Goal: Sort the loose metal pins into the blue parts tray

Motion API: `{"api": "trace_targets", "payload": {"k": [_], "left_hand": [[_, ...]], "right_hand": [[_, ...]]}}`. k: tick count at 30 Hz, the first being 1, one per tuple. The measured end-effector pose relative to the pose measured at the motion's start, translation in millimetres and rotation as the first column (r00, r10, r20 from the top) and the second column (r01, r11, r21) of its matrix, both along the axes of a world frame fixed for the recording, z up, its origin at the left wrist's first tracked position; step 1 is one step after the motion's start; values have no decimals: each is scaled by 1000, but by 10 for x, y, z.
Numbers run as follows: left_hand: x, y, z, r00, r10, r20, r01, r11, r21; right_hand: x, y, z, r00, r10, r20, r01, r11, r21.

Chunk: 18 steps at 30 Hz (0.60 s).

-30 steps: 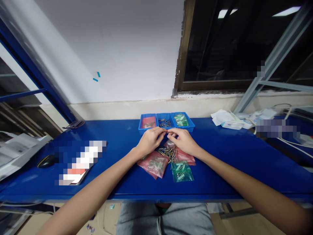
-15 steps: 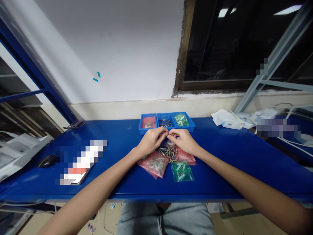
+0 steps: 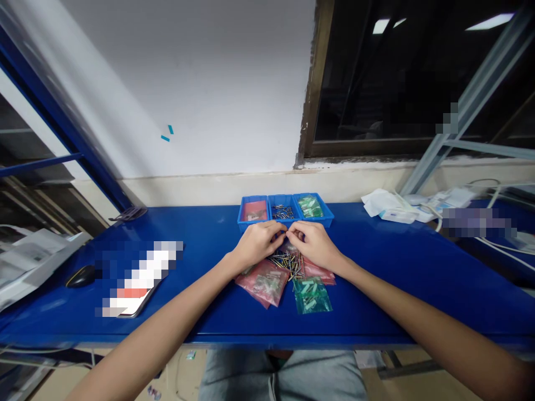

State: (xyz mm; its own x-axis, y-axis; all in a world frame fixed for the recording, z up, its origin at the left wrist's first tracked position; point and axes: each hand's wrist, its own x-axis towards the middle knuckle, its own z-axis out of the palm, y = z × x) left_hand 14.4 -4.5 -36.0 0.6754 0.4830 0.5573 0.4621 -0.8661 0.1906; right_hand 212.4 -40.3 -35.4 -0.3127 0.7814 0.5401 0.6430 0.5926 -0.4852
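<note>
Both the left hand (image 3: 259, 244) and right hand (image 3: 312, 245) are curled, fingertips close together by the loose metal pins (image 3: 289, 263); can't tell what's pinched, if anything. I'd work low, near that pile between the red packets (image 3: 267, 281), tbh.

Three blue rectangular plastic bins (image 3: 282, 200) stand in a row at the rear of the blue flat table (image 3: 418, 262), before the white wall (image 3: 229, 83). Left bin: red plastic packets (image 3: 254, 209). Middle: dark slender metal pins (image 3: 283, 212). Right: green plastic packets (image 3: 310, 206).

Left hand (image 3: 259, 240) and right hand (image 3: 312, 240) meet just before the middle bin. Nearer the person lies a heap of silver-and-gold metal pins (image 3: 293, 264), between red plastic bags (image 3: 265, 283) on its left and a red plastic bag (image 3: 316, 269) on its right. A green plastic bag (image 3: 312, 295) lies front-right of the heap.

Far left: black-and-yellow rounded mouse (image 3: 81, 276). Rear right: crumpled white wrappers (image 3: 390, 206).
</note>
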Motion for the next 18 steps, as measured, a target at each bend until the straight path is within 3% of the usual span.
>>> {"api": "trace_targets", "payload": {"k": [5, 8, 13, 16, 18], "left_hand": [[-16, 36, 32, 990, 25, 136, -19, 999, -45], [10, 32, 56, 966, 9, 259, 39, 983, -178], [72, 17, 46, 909, 8, 418, 178, 898, -404], [77, 36, 27, 893, 19, 451, 207, 870, -447], [66, 56, 24, 890, 49, 454, 172, 885, -433]], "right_hand": [[11, 5, 5, 999, 8, -35, -8, 1000, -5], [16, 23, -6, 1000, 1, -22, -1, 1000, -7], [10, 47, -38, 999, 17, -27, -18, 1000, -12], [21, 33, -30, 999, 20, -37, -19, 1000, 1], [40, 39, -3, 1000, 13, -14, -12, 999, 29]]}}
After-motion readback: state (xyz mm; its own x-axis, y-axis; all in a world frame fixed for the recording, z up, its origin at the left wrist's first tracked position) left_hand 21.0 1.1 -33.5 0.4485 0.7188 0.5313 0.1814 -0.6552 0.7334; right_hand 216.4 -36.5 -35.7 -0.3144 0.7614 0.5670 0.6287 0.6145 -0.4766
